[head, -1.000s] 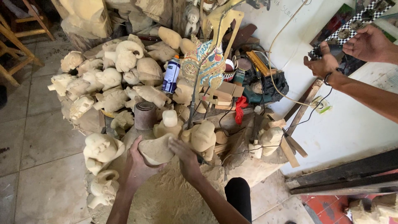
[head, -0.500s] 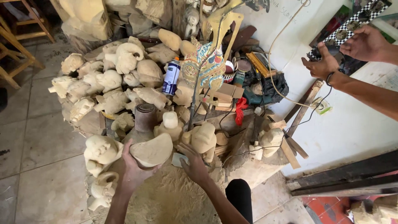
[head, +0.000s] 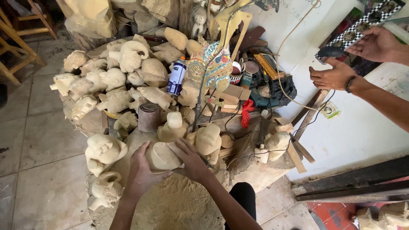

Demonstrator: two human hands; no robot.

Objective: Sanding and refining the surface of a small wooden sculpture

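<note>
The rounded wooden carving [head: 162, 156] is sitting low over the sawdust mound [head: 179, 204], and I am clamping it between my left hand [head: 140, 172] and right hand [head: 191, 159]. I am judging a slip could knock the pale carved figure [head: 208, 139] just beyond, or the roll of sandpaper [head: 149, 116] farther back.

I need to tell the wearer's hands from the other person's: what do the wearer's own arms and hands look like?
Both the left hand and right hand are bare, no gloves, rings or watch visible. The forearms are bare too, no sleeves in view. The other person's hand at upper right wears a dark wristband.
</note>
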